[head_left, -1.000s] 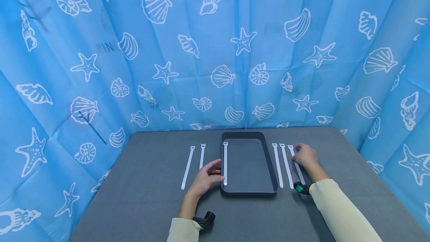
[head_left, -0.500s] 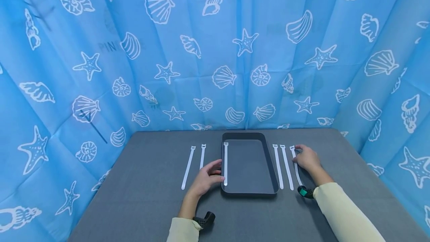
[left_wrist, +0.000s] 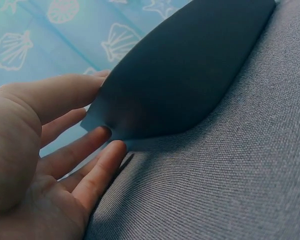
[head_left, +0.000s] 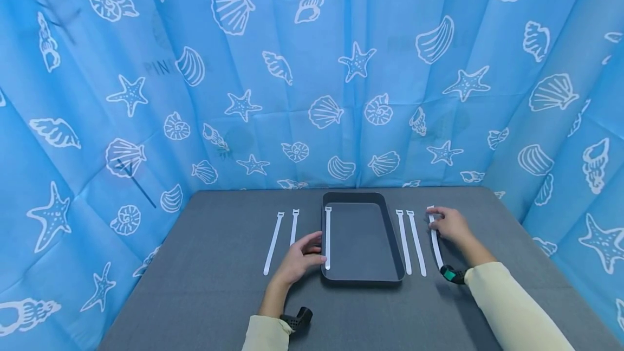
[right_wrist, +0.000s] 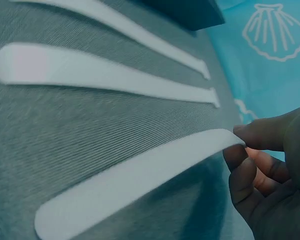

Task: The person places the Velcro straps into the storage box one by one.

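My right hand (head_left: pixel 450 226) pinches a white hook-and-loop cable tie (right_wrist: pixel 140 175) near its slotted head end, thumb against fingers. That end is lifted and the strip bends down toward the table. Two more white cable ties (head_left: pixel 403 242) lie flat between it and the dark grey tray (head_left: pixel 361 280). My left hand (head_left: pixel 294 261) holds the tray's left wall, thumb over the rim and fingertips at the outer side in the left wrist view. Inside the tray, along its left side, lies one white cable tie (head_left: pixel 327 234).
Left of the tray, two white cable ties (head_left: pixel 274 242) lie on the grey table (head_left: pixel 219 264); the left hand partly covers one. A blue curtain (head_left: pixel 292 69) with white shell prints hangs behind the table and along both sides.
My right hand has lifted the head end of the rightmost cable tie and shifted it slightly to the right, away from the other two. The left hand and the tray have stayed put.
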Available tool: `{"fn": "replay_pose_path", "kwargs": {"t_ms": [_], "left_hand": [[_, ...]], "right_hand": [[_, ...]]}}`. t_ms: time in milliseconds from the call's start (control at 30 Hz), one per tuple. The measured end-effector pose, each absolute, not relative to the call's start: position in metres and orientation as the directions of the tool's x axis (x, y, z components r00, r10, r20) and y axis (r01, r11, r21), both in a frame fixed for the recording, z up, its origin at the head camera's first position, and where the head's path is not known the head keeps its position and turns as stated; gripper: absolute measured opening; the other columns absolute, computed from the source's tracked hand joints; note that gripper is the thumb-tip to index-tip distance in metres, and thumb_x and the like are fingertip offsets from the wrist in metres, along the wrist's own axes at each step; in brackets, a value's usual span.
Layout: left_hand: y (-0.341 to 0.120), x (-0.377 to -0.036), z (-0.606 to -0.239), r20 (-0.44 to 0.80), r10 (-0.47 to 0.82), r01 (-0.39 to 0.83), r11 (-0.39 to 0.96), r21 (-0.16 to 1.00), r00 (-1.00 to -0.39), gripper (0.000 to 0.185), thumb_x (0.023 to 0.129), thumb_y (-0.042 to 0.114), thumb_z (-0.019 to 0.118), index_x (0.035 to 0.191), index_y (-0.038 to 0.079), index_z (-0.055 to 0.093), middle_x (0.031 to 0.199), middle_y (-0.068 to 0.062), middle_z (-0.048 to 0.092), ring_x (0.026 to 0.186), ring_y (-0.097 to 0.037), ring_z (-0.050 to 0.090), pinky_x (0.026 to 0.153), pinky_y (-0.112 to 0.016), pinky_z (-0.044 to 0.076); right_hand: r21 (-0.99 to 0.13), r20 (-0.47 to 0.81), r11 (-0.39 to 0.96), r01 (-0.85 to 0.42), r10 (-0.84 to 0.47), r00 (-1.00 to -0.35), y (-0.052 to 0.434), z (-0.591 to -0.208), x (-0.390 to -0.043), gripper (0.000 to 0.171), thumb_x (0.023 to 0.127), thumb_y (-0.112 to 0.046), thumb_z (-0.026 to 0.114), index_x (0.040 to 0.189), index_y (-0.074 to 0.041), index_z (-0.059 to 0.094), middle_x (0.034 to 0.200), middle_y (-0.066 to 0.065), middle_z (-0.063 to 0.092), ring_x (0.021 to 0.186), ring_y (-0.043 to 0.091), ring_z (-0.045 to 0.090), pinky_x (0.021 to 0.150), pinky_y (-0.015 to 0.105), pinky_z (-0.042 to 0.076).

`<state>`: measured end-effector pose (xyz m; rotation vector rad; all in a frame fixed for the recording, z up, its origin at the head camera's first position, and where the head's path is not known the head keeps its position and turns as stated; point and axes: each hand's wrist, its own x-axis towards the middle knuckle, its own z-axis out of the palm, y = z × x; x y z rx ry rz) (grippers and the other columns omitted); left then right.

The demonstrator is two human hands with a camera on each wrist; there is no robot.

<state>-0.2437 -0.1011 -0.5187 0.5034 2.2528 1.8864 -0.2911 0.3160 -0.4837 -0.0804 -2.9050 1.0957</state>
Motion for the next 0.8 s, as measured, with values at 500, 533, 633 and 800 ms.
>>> {"fn": "replay_pose_path", "kwargs": {"t_ms": [500, 533, 633, 800], "left_hand": [[-0.102, -0.246, -0.527, 0.062, 0.327, 0.122, 0.166, 0.978, -0.943, 0.063, 0.088, 0.014, 0.072, 0.145, 0.014, 0.045, 0.137, -0.010, 0.052, 0.115, -0.027, 0.055, 0.093, -0.044, 0.048], [-0.102, -0.246, -0.527, 0.066, 0.327, 0.125, 0.164, 0.978, -0.943, 0.063, 0.088, 0.014, 0.072, 0.145, 0.014, 0.046, 0.137, -0.010, 0.052, 0.115, -0.027, 0.055, 0.093, -0.044, 0.048], [-0.103, -0.246, -0.527, 0.075, 0.330, 0.135, 0.163, 0.977, -0.941, 0.062, 0.088, 0.014, 0.072, 0.144, 0.012, 0.046, 0.136, -0.010, 0.053, 0.114, -0.026, 0.055, 0.093, -0.044, 0.048], [-0.102, -0.247, -0.527, 0.083, 0.333, 0.144, 0.164, 0.976, -0.939, 0.061, 0.088, 0.013, 0.072, 0.143, 0.011, 0.048, 0.135, -0.011, 0.053, 0.114, -0.027, 0.056, 0.093, -0.044, 0.048]], "right_hand": [[-0.818, -0.078, 0.569, 0.091, 0.047, -0.996, 0.293, -0.445, -0.292, 0.038, 0.096, -0.009, 0.055, 0.129, 0.010, 0.053, 0.098, 0.020, 0.062, 0.077, 0.023, 0.058, 0.064, 0.035, 0.054], [-0.826, -0.082, 0.555, 0.096, 0.051, -0.995, 0.291, -0.443, -0.292, 0.037, 0.096, -0.010, 0.056, 0.128, 0.009, 0.054, 0.096, 0.019, 0.063, 0.076, 0.023, 0.059, 0.063, 0.037, 0.054], [-0.846, -0.092, 0.524, 0.098, 0.036, -0.995, 0.283, -0.436, -0.291, 0.037, 0.096, -0.011, 0.057, 0.126, 0.010, 0.054, 0.095, 0.019, 0.062, 0.075, 0.023, 0.059, 0.065, 0.039, 0.054], [-0.876, -0.107, 0.473, 0.095, 0.002, -0.994, 0.266, -0.424, -0.291, 0.041, 0.096, -0.010, 0.057, 0.130, 0.011, 0.051, 0.102, 0.022, 0.061, 0.077, 0.022, 0.060, 0.069, 0.039, 0.056]]}}
